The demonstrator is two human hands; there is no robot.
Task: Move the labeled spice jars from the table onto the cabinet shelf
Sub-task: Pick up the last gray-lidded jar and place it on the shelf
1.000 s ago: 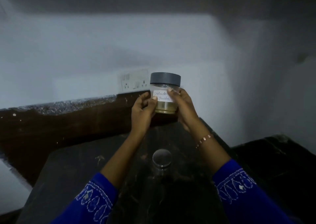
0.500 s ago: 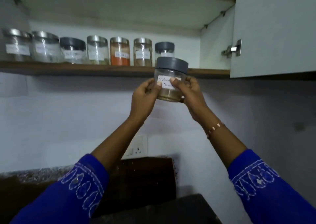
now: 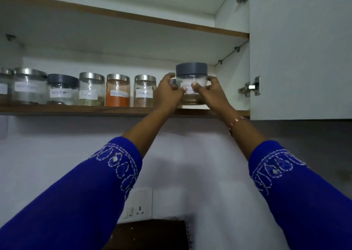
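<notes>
A glass spice jar with a grey lid and a white label sits at the right end of the cabinet shelf. My left hand grips its left side and my right hand grips its right side. Its base looks level with the shelf board; whether it rests there I cannot tell. Left of it stands a row of several labeled jars, among them a red powder jar, a steel-lidded jar and a grey-lidded jar. Another grey-lidded jar is mostly hidden behind my left hand.
The open white cabinet door hangs just right of the jar, with its hinge close by. An upper shelf runs overhead. A wall socket sits below on the white wall, above a dark backsplash.
Both hands have lifted the grey-lidded jar from in front of the shelf edge up and onto the shelf's right end. The view has tilted upward; the table is out of sight.
</notes>
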